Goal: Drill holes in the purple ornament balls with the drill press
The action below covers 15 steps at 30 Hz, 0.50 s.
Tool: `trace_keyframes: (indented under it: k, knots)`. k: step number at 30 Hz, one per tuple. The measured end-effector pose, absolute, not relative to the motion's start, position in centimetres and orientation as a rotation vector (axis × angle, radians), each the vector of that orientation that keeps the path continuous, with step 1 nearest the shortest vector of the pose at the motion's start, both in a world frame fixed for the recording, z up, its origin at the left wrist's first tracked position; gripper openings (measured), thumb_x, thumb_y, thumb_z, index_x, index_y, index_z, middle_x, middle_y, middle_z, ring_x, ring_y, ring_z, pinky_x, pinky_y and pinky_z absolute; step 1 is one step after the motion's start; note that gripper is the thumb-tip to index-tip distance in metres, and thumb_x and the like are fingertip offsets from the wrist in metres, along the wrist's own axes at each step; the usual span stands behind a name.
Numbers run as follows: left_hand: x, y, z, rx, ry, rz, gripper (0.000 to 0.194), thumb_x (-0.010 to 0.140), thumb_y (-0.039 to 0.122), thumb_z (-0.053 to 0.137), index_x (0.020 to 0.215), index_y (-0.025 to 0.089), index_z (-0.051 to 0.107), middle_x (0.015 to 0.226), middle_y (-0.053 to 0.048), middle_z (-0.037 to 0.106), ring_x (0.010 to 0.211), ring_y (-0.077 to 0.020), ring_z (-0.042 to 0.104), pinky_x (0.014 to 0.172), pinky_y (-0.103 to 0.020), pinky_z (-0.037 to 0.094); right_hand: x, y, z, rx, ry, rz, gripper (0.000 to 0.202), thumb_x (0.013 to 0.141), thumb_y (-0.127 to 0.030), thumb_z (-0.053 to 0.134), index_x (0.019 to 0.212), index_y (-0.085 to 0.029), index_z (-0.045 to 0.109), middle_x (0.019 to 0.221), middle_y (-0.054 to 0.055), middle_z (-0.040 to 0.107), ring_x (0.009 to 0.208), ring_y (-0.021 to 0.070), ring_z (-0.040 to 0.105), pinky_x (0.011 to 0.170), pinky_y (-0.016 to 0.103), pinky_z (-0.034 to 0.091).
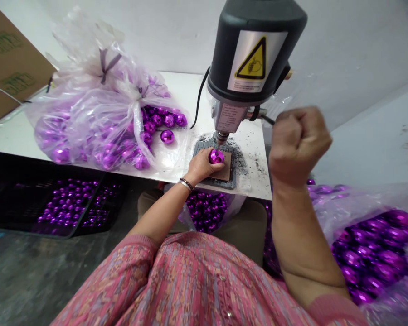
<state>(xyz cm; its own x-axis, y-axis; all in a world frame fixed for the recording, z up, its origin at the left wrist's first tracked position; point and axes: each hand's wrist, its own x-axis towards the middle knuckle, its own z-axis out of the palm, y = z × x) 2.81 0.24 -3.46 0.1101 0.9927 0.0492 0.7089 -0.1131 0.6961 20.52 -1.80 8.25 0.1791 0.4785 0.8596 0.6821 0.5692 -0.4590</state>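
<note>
My left hand point(204, 164) grips a shiny purple mirror ball point(216, 156) between thumb and fingers. It rests over a brown board point(226, 168) on the grey base plate point(231, 182) of a drill press point(255, 54). Right above the ball is the drill chuck point(221, 136) with its thin bit; whether the bit touches the ball I cannot tell. My right hand point(299, 140) is raised, closed in a fist around the end of the feed lever point(268, 119). Dark shavings lie scattered around the base.
Clear plastic bags point(88, 113) of purple balls fill the left of the white table point(177, 81), a loose ball point(167, 136) beside them. Below left stands a dark crate point(13, 213) with balls. Another bag point(377, 253) is at right, one in my lap point(207, 210). A cardboard box point(17, 59) stands far left.
</note>
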Motion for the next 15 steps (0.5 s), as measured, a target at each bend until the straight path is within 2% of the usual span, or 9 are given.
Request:
trace_keyframes:
  k: [3, 8, 11, 13, 15]
  knots:
    - [2.5, -0.4, -3.4, 1.874, 1.611, 0.763, 0.046, 0.077, 0.028, 0.088, 0.119, 0.019, 0.072, 0.119, -0.009, 0.075, 0.117, -0.0299, 0.070, 0.105, -0.041, 0.054, 20.7, -0.2, 11.8, -1.132, -1.434, -0.102, 0.031, 0.096, -0.024, 0.042, 0.066, -0.018, 0.038, 0.061, -0.001, 0.038, 0.061, 0.0050, 0.033, 0.062, 0.024, 0.027]
    - [0.4, -3.5, -3.3, 1.840, 1.449, 0.896, 0.066, 0.074, 0.021, 0.089, 0.136, 0.018, 0.065, 0.134, -0.012, 0.073, 0.126, -0.0285, 0.068, 0.113, -0.042, 0.052, 21.0, 1.9, 15.0, -1.236, -1.411, 0.035, 0.038, 0.094, -0.015, 0.052, 0.057, -0.017, 0.043, 0.056, -0.002, 0.038, 0.054, 0.0050, 0.035, 0.060, 0.027, 0.024]
    - [-1.3, -6.0, -2.9, 1.802, 1.439, 0.975, 0.067, 0.073, 0.023, 0.088, 0.135, 0.021, 0.065, 0.136, -0.011, 0.072, 0.130, -0.0295, 0.066, 0.118, -0.045, 0.050, 20.9, 2.4, 14.9, -1.234, -1.354, 0.068, 0.040, 0.093, -0.008, 0.049, 0.055, -0.018, 0.041, 0.053, -0.002, 0.035, 0.052, 0.0060, 0.035, 0.061, 0.028, 0.028]
    - [-2.4, -7.6, -2.9, 1.724, 1.434, 1.018, 0.065, 0.073, 0.024, 0.087, 0.134, 0.021, 0.065, 0.136, -0.011, 0.072, 0.130, -0.0291, 0.066, 0.118, -0.044, 0.050, 21.0, 2.5, 14.4, -1.195, -1.357, 0.087, 0.039, 0.094, -0.008, 0.048, 0.055, -0.017, 0.046, 0.054, -0.002, 0.038, 0.053, 0.0063, 0.039, 0.064, 0.028, 0.030]
    - [-4.0, -9.6, -3.6, 1.565, 1.422, 1.021, 0.068, 0.070, 0.028, 0.088, 0.133, 0.021, 0.065, 0.134, -0.010, 0.072, 0.125, -0.0279, 0.068, 0.116, -0.043, 0.051, 21.6, 2.7, 13.6, -1.102, -1.401, 0.103, 0.038, 0.099, -0.016, 0.047, 0.062, -0.015, 0.054, 0.060, -0.001, 0.046, 0.058, 0.0060, 0.044, 0.068, 0.028, 0.033]
